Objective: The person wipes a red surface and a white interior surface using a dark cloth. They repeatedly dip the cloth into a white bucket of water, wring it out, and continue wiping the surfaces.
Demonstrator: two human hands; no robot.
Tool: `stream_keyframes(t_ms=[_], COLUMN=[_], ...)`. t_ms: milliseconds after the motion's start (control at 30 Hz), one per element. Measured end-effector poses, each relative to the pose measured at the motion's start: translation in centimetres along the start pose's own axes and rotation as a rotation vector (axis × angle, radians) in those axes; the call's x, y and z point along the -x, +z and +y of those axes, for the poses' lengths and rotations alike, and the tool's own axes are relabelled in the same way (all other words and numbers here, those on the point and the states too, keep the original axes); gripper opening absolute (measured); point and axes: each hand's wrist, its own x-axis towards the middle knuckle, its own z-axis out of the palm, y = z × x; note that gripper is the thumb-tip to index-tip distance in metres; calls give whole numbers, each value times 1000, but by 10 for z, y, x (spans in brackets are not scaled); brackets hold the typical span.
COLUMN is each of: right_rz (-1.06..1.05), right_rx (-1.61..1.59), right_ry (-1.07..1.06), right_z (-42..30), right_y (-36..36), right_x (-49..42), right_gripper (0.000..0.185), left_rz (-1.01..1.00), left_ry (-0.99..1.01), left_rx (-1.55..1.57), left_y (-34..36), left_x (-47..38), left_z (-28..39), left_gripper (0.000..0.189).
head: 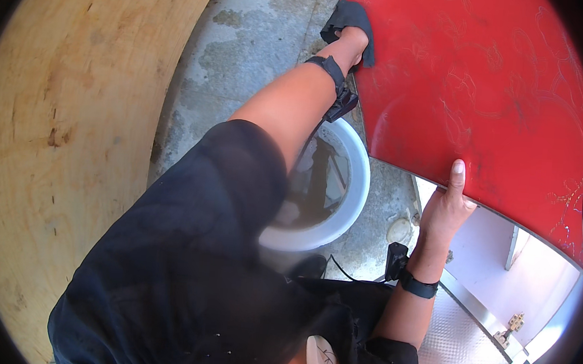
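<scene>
My left hand (pixel 354 40) is at the top centre with a dark grey cloth (pixel 349 18) around its fingers, against the left edge of a glossy red panel (pixel 429 90). Most of those fingers are hidden by the cloth. The panel bears faint floral line patterns and some smudges. My right hand (pixel 447 205) grips the panel's near edge, thumb on top, the other fingers hidden below. Under my left forearm stands a round white tub (pixel 359 187) of murky water, partly covered by my dark sleeve. Each wrist wears a black strap with a small device.
A large plywood sheet (pixel 73 116) fills the left side. Between it and the tub runs a stained concrete floor (pixel 250 42). At the lower right are a pale framed cabinet part (pixel 498 267), a metal hinge (pixel 515 322) and a textured silvery sheet (pixel 455 340).
</scene>
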Motion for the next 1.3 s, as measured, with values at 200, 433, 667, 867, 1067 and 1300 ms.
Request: stream_keyframes(t_ms=[200,433,667,867,1067,1300], right_rz=[-8,-45,-65,-172,-105,-174], right_rx=[2,-34,-48,-371,-257,-185], right_ry=[52,51,35,86,125,55], right_z=[6,4,7,16,19,19], right_y=[-6,-11,-12,-21,-24,-25], right_x=[-1,-7,-14,-13,-5,6], right_gripper=[36,34,34,27,53,75], left_rz=[-88,-372,-528,-447,-85,75], left_ry=[-123,-443,-570,-244,650,1246], left_rx=[81,412,830,855,288,-43], left_y=[24,73,91,76,21,-21], left_x=[28,121,202,239,240,236], left_z=[0,22,77,130,190,253], left_gripper=[65,62,59,56,53,52])
